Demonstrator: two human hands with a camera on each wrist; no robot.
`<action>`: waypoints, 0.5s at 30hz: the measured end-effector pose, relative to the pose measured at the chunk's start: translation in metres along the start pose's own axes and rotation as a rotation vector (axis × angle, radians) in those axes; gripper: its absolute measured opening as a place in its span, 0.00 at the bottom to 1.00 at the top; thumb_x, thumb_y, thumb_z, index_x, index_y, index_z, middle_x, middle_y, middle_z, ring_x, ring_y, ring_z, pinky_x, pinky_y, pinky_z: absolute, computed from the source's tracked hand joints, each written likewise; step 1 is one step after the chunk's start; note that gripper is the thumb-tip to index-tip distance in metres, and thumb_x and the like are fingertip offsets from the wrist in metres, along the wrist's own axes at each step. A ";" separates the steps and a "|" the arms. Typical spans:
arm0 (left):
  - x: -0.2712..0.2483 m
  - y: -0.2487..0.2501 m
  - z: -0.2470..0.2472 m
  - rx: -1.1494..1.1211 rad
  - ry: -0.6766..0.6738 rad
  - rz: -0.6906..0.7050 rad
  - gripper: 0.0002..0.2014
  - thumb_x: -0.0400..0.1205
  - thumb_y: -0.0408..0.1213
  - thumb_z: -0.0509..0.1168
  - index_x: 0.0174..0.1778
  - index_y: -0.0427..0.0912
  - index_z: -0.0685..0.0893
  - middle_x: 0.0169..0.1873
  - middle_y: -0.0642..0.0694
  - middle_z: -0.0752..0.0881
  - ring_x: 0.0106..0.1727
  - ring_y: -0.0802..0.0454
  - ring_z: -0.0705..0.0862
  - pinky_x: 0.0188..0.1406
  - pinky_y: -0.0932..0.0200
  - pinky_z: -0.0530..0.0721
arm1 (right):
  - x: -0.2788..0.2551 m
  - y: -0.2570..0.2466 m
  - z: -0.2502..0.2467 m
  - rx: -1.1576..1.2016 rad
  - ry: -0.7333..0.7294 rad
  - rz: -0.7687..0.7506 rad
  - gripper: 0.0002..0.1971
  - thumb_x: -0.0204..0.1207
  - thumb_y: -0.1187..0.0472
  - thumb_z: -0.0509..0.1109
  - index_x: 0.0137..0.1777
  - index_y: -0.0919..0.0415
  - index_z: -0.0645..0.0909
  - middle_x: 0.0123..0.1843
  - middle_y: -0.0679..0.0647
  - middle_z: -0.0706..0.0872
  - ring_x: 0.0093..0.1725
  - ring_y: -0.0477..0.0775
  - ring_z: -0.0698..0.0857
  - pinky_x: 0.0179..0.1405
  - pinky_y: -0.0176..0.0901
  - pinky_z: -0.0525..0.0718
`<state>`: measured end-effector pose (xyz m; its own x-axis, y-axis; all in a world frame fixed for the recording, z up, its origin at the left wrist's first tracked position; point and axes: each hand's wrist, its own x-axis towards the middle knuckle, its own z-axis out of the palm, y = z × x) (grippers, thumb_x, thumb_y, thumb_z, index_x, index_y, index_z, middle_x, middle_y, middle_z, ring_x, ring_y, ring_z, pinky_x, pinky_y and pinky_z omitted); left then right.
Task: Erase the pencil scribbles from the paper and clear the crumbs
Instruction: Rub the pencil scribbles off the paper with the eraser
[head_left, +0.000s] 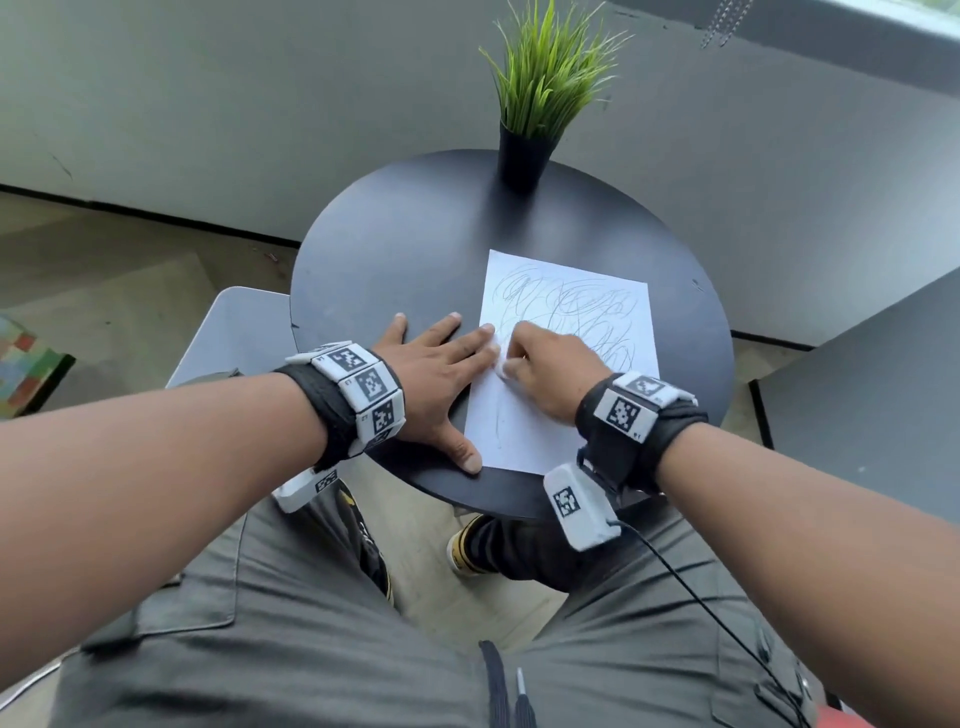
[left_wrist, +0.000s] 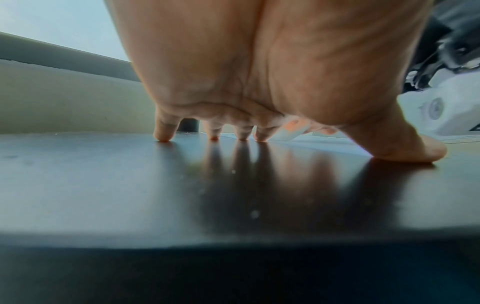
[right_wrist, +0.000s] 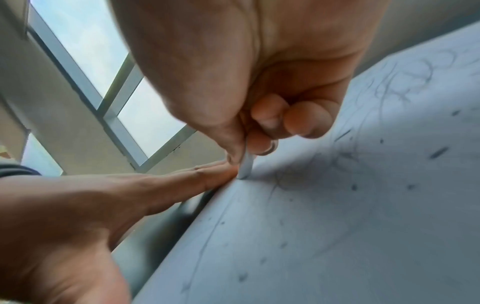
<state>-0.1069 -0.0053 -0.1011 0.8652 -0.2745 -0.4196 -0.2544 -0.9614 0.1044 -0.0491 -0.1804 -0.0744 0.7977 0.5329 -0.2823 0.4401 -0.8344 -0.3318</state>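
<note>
— White rubber against white sheet: we have the eraser (right_wrist: 246, 167) pinched between the thumb and curled fingers of our right hand (head_left: 550, 371), its lower end touching the paper (head_left: 524, 431) close to the sheet's 9 o'clock edge.

— And our left hand (head_left: 436, 374)?

— It lies spread flat on the round black table (head_left: 395, 244), fingers straight and gripping nothing. The index fingertip reaches onto the paper's edge just beside the eraser, and the thumb presses near the sheet's near-left corner.

— Where do the scribbles (head_left: 571, 306) lie from our grip?

— Mostly toward 12 and 2 o'clock. The dense loops fill the far half of the sheet, and the near half looks largely clean apart from one faint line running down it. So we judge that the coming strokes must work away from us and to the right, with the right hand nearest to the marks.

— How does the paper lie?

— Its long axis runs roughly from 6 to 12 o'clock, tipped slightly toward 11. The eraser stands nearly upright in the wrist view, long axis rising from the sheet into the pinch.

— Crumbs?

— Dark crumbs (right_wrist: 439, 152) are strewn over the sheet at 3 o'clock of the eraser, so we reckon the clearing is not yet begun. A potted grass plant (head_left: 545, 98) stands at the table's 12 o'clock, well apart from the sheet.
</note>
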 end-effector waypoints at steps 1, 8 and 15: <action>0.000 0.000 0.000 0.002 -0.004 0.000 0.71 0.54 0.89 0.58 0.87 0.55 0.37 0.86 0.59 0.34 0.88 0.46 0.35 0.78 0.21 0.49 | -0.005 -0.003 0.003 -0.015 -0.017 -0.031 0.09 0.83 0.51 0.61 0.58 0.53 0.74 0.53 0.59 0.86 0.50 0.63 0.83 0.45 0.49 0.77; 0.001 0.001 -0.002 0.008 -0.020 -0.004 0.71 0.55 0.88 0.58 0.87 0.55 0.35 0.86 0.59 0.33 0.87 0.46 0.35 0.78 0.20 0.50 | -0.005 0.003 0.002 0.028 0.016 -0.006 0.08 0.84 0.51 0.62 0.54 0.55 0.73 0.48 0.57 0.84 0.49 0.62 0.82 0.45 0.50 0.77; 0.000 0.003 -0.003 0.017 -0.026 -0.009 0.71 0.56 0.88 0.59 0.87 0.54 0.35 0.86 0.57 0.33 0.87 0.45 0.35 0.76 0.19 0.52 | -0.025 -0.002 0.012 -0.028 -0.118 -0.157 0.08 0.83 0.50 0.62 0.55 0.53 0.74 0.48 0.59 0.86 0.48 0.64 0.83 0.48 0.55 0.81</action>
<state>-0.1063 -0.0079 -0.0986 0.8561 -0.2651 -0.4436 -0.2540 -0.9634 0.0855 -0.0748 -0.1902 -0.0775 0.6652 0.6683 -0.3332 0.5678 -0.7424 -0.3555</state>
